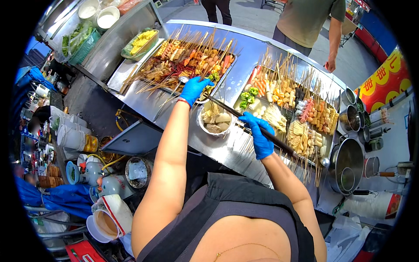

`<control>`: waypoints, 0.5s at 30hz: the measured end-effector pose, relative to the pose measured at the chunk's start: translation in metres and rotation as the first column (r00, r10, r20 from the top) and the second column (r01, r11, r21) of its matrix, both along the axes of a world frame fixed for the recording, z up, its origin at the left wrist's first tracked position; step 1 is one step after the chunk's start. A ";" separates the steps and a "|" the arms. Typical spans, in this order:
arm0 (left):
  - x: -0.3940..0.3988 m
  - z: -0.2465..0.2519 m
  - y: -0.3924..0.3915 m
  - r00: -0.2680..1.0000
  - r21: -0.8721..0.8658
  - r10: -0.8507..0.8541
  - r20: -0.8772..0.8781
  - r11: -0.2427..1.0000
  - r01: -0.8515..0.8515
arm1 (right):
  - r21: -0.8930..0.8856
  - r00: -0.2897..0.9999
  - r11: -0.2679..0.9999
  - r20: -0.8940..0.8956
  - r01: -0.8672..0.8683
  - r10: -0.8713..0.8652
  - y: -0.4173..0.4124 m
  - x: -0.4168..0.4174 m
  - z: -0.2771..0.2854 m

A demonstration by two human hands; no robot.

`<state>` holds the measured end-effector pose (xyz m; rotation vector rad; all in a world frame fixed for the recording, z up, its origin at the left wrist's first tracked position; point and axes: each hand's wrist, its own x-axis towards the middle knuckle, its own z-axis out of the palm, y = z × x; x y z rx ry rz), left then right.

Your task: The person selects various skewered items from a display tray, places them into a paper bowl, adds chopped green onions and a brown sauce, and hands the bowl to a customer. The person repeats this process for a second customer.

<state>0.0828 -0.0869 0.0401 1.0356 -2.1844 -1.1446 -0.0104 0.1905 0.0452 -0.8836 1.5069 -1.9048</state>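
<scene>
My left hand [193,89], in a blue glove, reaches over the front right corner of the left tray [226,76] of skewered food. Its fingers are among the sticks by some green skewered pieces [214,77]; whether they grip a stick is hidden. My right hand [260,135], also gloved in blue, is closed around a long dark utensil handle [278,143]. The handle slants from near my left hand down to the right, across the front of the right tray [240,101]. Between my hands stands a white plastic-lined bucket [200,121] holding pale skewered slices [223,117].
Metal pots [347,163] and small bowls [349,118] stand at the right. A ladle bowl [324,162] rests by the right tray's corner. Yellow skewered food fills a basket [141,44] at the back left. A person [302,26] stands beyond the counter. Gas cylinders [114,186] are at lower left.
</scene>
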 end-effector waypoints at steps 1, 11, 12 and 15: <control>0.004 0.005 0.006 0.999 -0.150 -0.017 0.027 0.988 0.021 | 0.078 0.999 0.997 0.017 0.026 -0.028 0.006 0.003 -0.006; 0.038 0.085 0.044 0.869 -0.024 0.097 -0.485 0.992 -0.124 | 0.091 0.999 0.995 -0.045 0.030 -0.026 0.050 0.011 -0.053; 0.043 0.087 0.038 0.867 -0.063 0.120 -0.483 0.983 -0.171 | 0.035 0.997 0.999 -0.073 0.020 -0.017 0.053 0.011 -0.045; 0.050 0.080 0.020 0.878 -0.143 0.109 -0.466 0.970 -0.196 | -0.091 0.992 0.996 -0.126 0.000 -0.011 0.076 0.001 -0.013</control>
